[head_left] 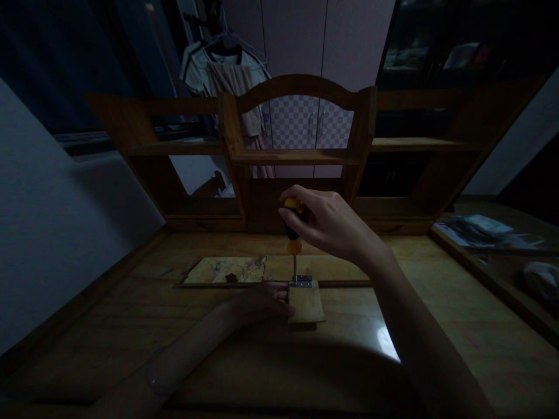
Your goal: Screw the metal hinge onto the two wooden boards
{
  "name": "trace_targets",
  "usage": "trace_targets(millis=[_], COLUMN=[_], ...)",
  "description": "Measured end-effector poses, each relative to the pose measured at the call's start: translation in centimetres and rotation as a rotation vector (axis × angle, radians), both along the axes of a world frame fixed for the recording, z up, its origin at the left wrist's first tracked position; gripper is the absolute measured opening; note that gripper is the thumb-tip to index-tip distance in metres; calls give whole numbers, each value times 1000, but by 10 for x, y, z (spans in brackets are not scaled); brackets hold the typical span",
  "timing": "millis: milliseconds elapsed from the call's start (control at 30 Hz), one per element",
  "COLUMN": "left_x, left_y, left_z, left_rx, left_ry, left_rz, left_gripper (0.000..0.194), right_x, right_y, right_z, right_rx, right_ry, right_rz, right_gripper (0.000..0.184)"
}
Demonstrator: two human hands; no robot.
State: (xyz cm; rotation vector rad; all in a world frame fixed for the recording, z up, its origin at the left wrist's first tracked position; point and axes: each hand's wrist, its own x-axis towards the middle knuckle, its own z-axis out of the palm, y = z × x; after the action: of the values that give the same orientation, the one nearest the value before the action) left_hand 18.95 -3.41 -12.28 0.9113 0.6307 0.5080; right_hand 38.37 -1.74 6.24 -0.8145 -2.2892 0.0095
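Note:
My right hand is closed around the yellow and black handle of a screwdriver, held upright. Its shaft runs down to a small metal hinge; the very tip is too small to make out. One leaf of the hinge lies on a small square wooden block, the other on a long wooden board behind it. From the left, my left hand grips the edge of the block, its thumb on top and fingers partly hidden beneath and behind. A bracelet circles my left wrist.
A wooden shelf unit stands along the back of the wooden desk. The long board's left part has a torn, stained surface. Papers and plastic bags lie at the right. Clothes hang behind the shelf, before a wardrobe. The room is dim.

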Motion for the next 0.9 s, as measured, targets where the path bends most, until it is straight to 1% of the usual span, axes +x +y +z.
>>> trace_targets(millis=[100, 233, 400, 467, 567, 700, 900], left_x=[0, 0, -2, -2, -2, -1, 2], left_y=[2, 2, 2, 2, 1, 1, 0], left_z=[-4, -2, -1, -2, -3, 0, 4], left_rx=[4, 25, 38, 35, 39, 45, 39], left_ry=[-26, -57, -8, -11, -15, 12, 18], left_rz=[-13, -42, -48, -39, -35, -37, -26], left_gripper=[64, 63, 62, 63, 60, 56, 59], right_x=[-2, 0, 4, 5, 4, 2, 4], right_y=[2, 0, -4, -4, -3, -4, -9], right_z=[-3, -2, 2, 2, 2, 1, 4], right_rx=[28, 15, -3, -5, -5, 9, 75], right_ry=[-9, -53, -73, -76, -88, -121, -198], right_rz=[-23, -31, -16, 1, -4, -58, -241], right_gripper=[32, 34, 43, 43, 36, 26, 31])
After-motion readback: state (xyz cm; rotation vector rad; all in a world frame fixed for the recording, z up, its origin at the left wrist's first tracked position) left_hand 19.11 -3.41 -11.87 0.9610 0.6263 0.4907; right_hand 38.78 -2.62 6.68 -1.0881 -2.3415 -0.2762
